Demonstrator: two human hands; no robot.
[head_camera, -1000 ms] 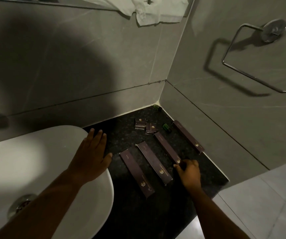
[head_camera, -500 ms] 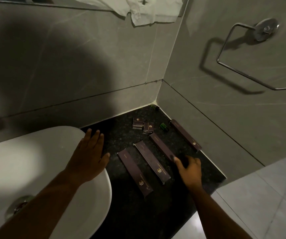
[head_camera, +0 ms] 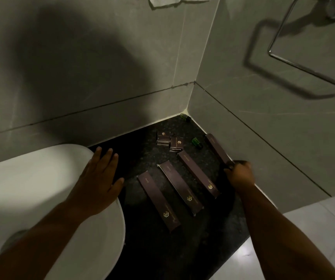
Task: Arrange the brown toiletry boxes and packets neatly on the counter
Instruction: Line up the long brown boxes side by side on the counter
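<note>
Several long brown boxes with gold logos lie on the black counter. Three lie side by side at a slant: a left box, a middle box and a right box. Another long box lies along the right wall; my right hand is closed on its near end. Two small brown packets sit behind them. My left hand rests flat, fingers spread, on the rim of the white basin.
Two small green bottles lie on the counter: one beside the packets, one in the back corner. Grey tiled walls close the counter at the back and right. A chrome towel ring hangs on the right wall. The counter's front edge drops to pale floor tiles.
My right hand moved from the near end of the third slanted box over to the box along the right wall and closed on it. My left hand stayed on the basin.
</note>
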